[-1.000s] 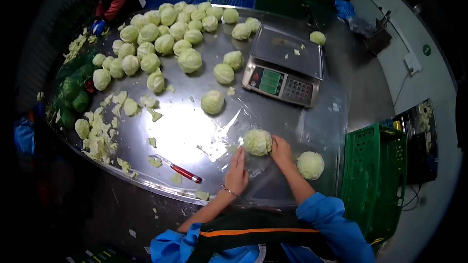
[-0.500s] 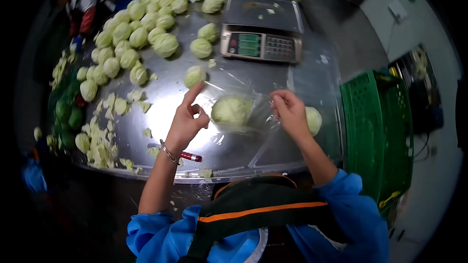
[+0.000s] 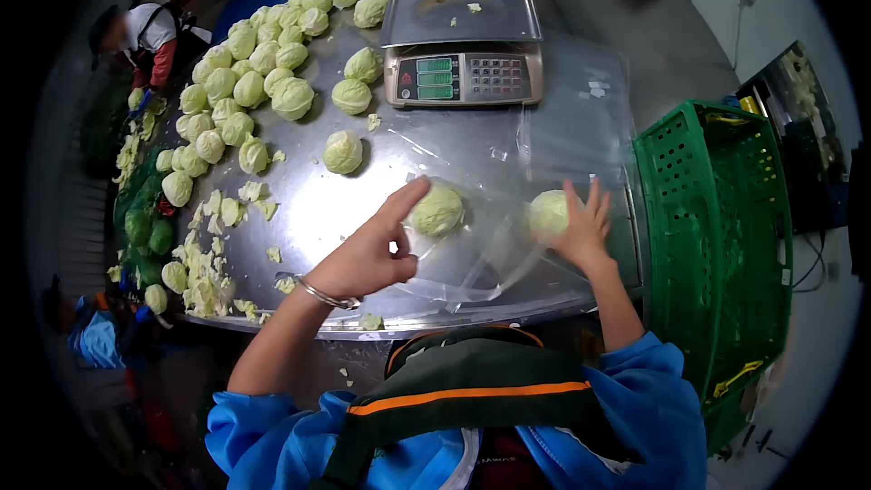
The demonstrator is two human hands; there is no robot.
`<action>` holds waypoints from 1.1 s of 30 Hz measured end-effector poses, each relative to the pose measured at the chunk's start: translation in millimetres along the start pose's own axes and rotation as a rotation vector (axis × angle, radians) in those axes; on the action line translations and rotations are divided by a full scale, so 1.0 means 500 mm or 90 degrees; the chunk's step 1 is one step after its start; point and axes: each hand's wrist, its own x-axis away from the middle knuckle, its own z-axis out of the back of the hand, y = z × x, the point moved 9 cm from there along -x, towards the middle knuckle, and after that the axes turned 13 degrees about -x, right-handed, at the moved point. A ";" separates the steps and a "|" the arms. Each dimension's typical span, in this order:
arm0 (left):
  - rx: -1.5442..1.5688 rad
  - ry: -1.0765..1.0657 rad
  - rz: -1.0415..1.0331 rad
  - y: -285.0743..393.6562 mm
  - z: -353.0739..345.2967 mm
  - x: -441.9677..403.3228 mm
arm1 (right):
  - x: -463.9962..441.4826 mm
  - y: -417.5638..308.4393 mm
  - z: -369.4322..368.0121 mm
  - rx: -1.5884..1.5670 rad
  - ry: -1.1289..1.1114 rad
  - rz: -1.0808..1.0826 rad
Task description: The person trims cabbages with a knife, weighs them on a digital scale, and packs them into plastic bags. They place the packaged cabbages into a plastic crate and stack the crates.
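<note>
A pale green cabbage (image 3: 437,210) sits on the metal table (image 3: 313,172) under a clear plastic bag (image 3: 485,259). My left hand (image 3: 370,249) is beside it, index finger stretched out and the other fingers curled at the bag's near left edge. To the right, my right hand (image 3: 585,225), slightly blurred, has spread fingers against a second cabbage (image 3: 547,213); the thumb is hard to make out. Another cabbage (image 3: 343,152) lies beyond my left hand.
Cabbages (image 3: 238,89) are heaped at the far left, with loose leaves (image 3: 201,274) nearer. A digital scale (image 3: 463,77) stands at the back beside stacked plastic sheets (image 3: 581,118). Green crates (image 3: 703,263) stand at right. A co-worker (image 3: 150,41) is at far left.
My right hand has left the bag and moved to the right-hand cabbage, its fingers opening. The left hand has moved slightly nearer me and right. The view has shifted, and the red pen is out of sight.
</note>
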 end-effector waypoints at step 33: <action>0.374 0.098 0.094 -0.118 0.038 0.077 | 0.145 -0.302 -0.105 -0.510 -0.099 0.113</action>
